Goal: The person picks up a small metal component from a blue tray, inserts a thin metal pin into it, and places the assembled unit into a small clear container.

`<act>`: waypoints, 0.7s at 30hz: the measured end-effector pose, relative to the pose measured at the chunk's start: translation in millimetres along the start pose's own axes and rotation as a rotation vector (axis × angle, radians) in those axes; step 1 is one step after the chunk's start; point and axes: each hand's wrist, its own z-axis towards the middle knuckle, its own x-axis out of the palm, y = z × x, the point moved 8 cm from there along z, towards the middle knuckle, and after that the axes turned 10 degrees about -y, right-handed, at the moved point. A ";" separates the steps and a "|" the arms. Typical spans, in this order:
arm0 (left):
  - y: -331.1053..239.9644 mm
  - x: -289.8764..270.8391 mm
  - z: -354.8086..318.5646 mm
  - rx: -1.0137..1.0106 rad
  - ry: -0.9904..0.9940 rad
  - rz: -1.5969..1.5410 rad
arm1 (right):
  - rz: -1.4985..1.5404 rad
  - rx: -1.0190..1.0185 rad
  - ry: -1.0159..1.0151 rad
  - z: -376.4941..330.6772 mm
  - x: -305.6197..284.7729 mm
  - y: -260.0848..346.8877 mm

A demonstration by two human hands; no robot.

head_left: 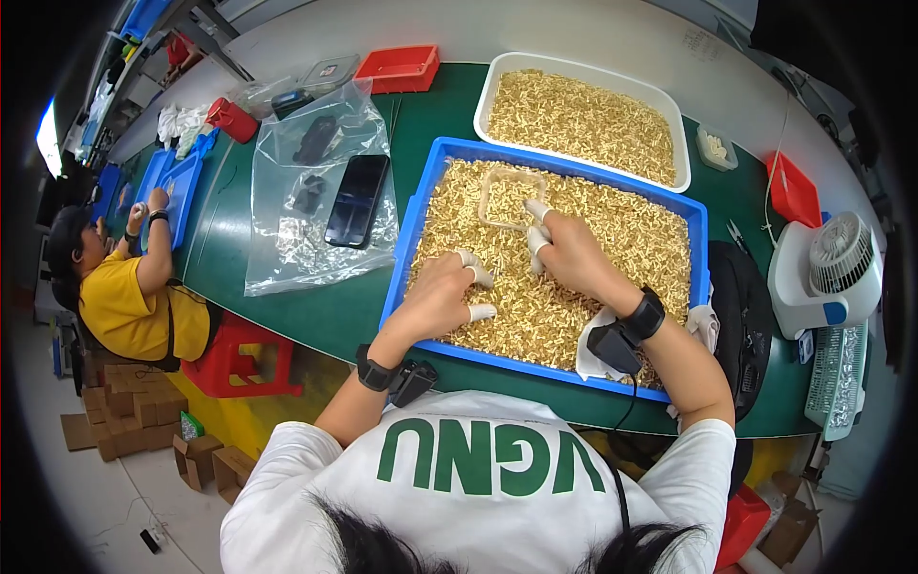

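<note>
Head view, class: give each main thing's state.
Blue tray, filled with gold pieces
White tray, filled likewise
Clear box, among gold pieces
Phone, screen dark
Bag, partly under phone
Fan, upright; spinning unclear
Red stool, occupied
Left hand, thumb and fingers apart
Right hand, fingers bent; grip unclear

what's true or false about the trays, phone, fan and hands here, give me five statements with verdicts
1. The white tray stands beyond the blue tray. True.
2. The phone lies inside the blue tray. False: the phone lies to its left, on a clear plastic bag.
3. The left hand and right hand both wear white finger coverings. True.
4. The fan is left of the blue tray. False: the fan is to its right.
5. A clear container sits among the gold-coloured pieces in the blue tray. True.
</note>
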 end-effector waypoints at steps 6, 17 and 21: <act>7.3 10.5 -8.3 0.134 0.057 0.058 | 0.088 0.048 0.139 -5.4 1.1 10.8; 50.1 -8.0 -7.9 -0.568 -0.258 -1.051 | 0.161 -0.140 0.184 -23.2 16.0 36.2; 48.3 -5.3 -8.0 -0.551 -0.233 -1.156 | 0.109 -0.269 0.140 -27.7 20.8 42.6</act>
